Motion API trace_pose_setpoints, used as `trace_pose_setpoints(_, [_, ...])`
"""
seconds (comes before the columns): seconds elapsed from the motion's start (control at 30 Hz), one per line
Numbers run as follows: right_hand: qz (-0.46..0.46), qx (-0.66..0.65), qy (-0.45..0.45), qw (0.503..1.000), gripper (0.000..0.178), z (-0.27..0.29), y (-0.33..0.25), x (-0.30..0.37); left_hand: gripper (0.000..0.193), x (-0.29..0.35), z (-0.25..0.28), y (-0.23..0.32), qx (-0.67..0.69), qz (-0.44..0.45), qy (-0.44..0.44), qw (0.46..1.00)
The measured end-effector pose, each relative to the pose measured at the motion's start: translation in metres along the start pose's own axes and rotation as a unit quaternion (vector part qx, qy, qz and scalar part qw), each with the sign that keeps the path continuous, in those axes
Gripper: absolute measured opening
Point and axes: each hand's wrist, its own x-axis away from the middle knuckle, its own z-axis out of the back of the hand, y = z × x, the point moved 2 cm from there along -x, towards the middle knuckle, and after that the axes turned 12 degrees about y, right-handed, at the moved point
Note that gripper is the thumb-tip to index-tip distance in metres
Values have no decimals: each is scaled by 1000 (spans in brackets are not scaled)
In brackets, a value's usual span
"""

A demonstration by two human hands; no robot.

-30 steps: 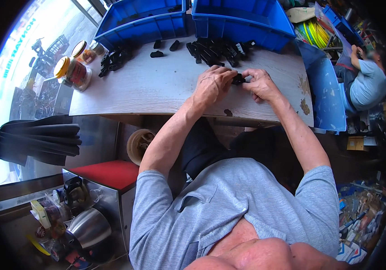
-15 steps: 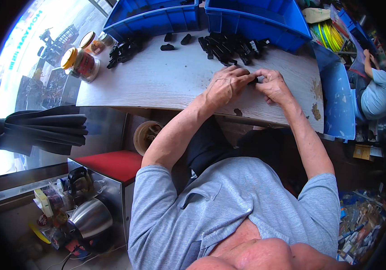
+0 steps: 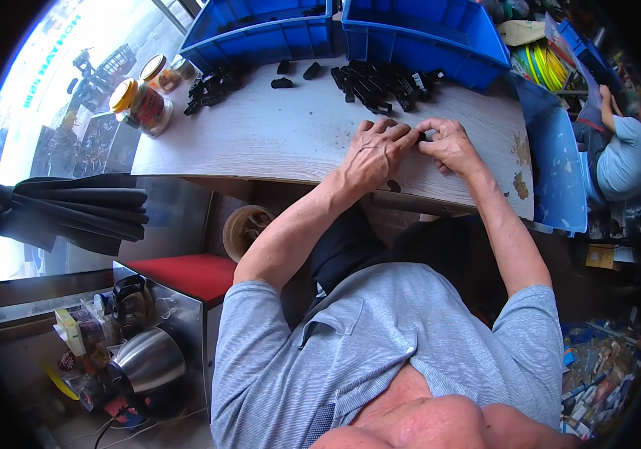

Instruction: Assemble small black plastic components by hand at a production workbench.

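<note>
Both hands meet over the front right part of the pale wooden table [image 3: 261, 150]. A small black part [image 3: 422, 137], mostly hidden by fingers, sits between them. My left hand [image 3: 380, 150] has its fingers curled together against the part. From the other side my right hand [image 3: 449, 144] pinches it between thumb and forefinger. Just beyond the hands lies a heap of black plastic parts [image 3: 380, 86]. A second heap of black parts [image 3: 212, 88] is at the far left, with a few single black pieces [image 3: 281, 83] between the heaps.
Two blue bins [image 3: 268, 46] [image 3: 425, 45] stand along the table's back edge. Jars with lids [image 3: 141, 108] are at the left end. A light blue container [image 3: 562, 165] adjoins the right edge. A person [image 3: 623, 157] sits beyond it. A metal kettle [image 3: 148, 363] stands lower left.
Both hands stay together on the small black part, with slight finger movement. The whole view has shifted a little.
</note>
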Motion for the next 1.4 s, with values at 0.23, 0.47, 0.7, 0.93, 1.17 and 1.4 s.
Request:
trace_pose_setpoints(0.23, [-76,-150,58,984,46,21,20,5,42,10,59,-101,-110,83,282,949])
trace_pose_setpoints(0.47, [-128,-256,295,912,42,97,71,-20,52,37,76,-194,-240,221,85,942])
trace_pose_setpoints(0.7, [-119,-264,280,915,36,90,69,-17,33,30,76,-176,-181,112,261,942])
trace_pose_setpoints(0.93, [-95,-224,117,963,42,10,17,-20,22,21,68,-179,-210,163,160,951])
trace_pose_setpoints(1.17, [-57,-106,80,990,50,-38,-29,-25,20,15,65,-199,-205,256,123,937])
trace_pose_setpoints(1.4, [-64,-2,104,993,42,-51,-39,-34,27,17,48,-160,-184,185,172,950])
